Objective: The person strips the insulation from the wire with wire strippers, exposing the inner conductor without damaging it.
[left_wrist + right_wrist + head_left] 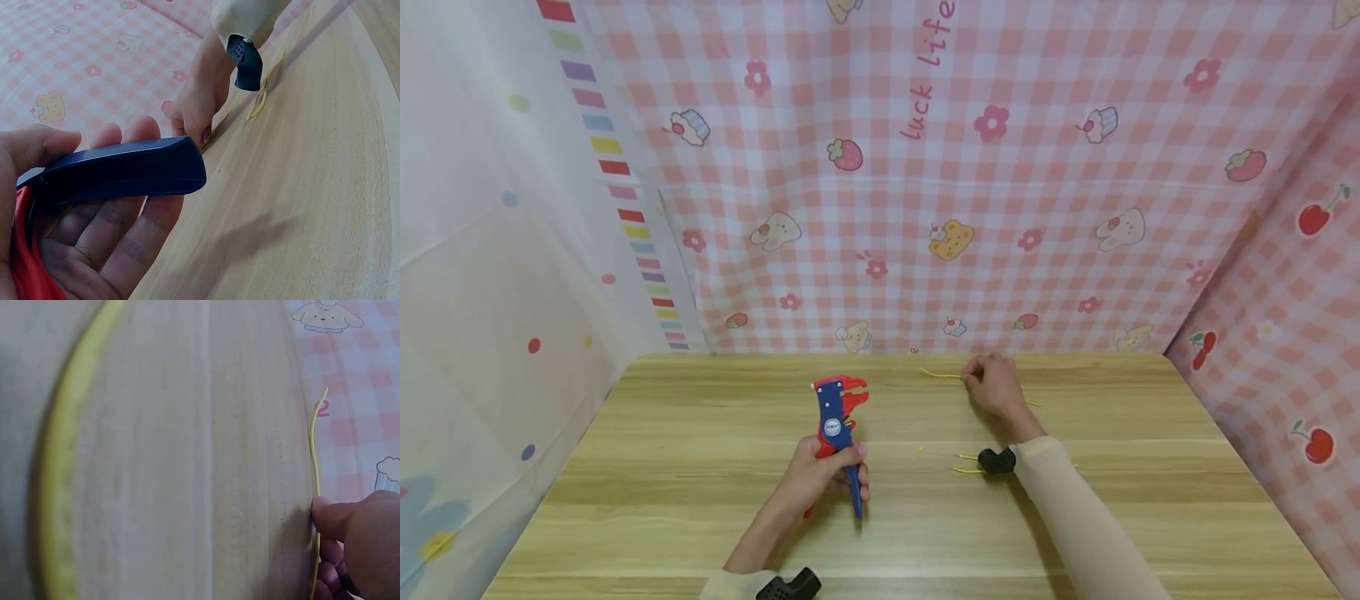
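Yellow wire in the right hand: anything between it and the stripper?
Nothing visible: in the head view, only tabletop shows between the yellow wire, pinched by the right hand, and the stripper in the left hand.

Checked cloth (910,204) behind wooden table (662,450); dotted cloth (497,292) left, apparently flowered

A checked curtain (895,196), perhaps cloth, backs the table (685,450)

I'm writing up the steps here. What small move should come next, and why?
Probably bring the wire to the stripper: the right hand already pinches it, and the left hand holds the stripper with its red jaws facing the wire's side.
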